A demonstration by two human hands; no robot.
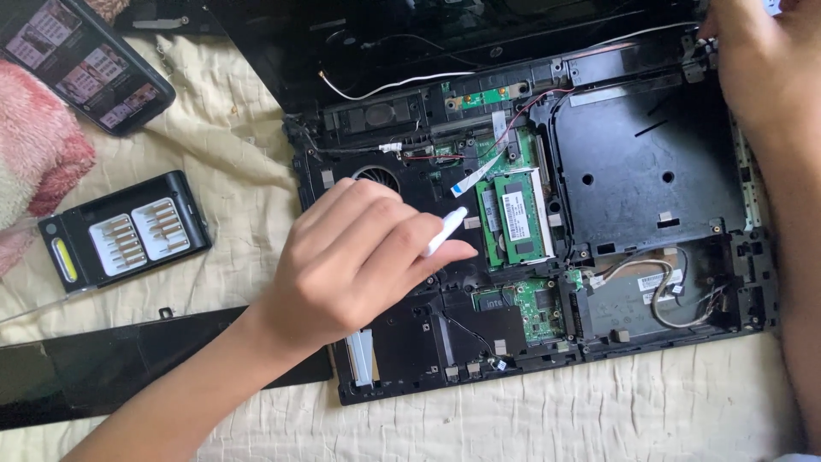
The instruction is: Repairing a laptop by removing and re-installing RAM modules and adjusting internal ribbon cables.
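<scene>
two hands: left hand (351,265) grips white tool (445,231) over opened laptop (633,171); right hand (761,60) grip unclear.

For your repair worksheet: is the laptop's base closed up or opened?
Opened. The laptop base has no cover: fan, green memory modules and wires lie bare. The left hand holds a white tool.

White tool (446,229), prob. tweezers, over opened black laptop (650,171).

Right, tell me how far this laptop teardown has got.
Done: the laptop base lies open, green memory modules and circuit boards bared, a black cover panel set aside. In hand: the left hand holds a white tool; the right hand grips the far corner. Left: memory and cables remain seated.
</scene>
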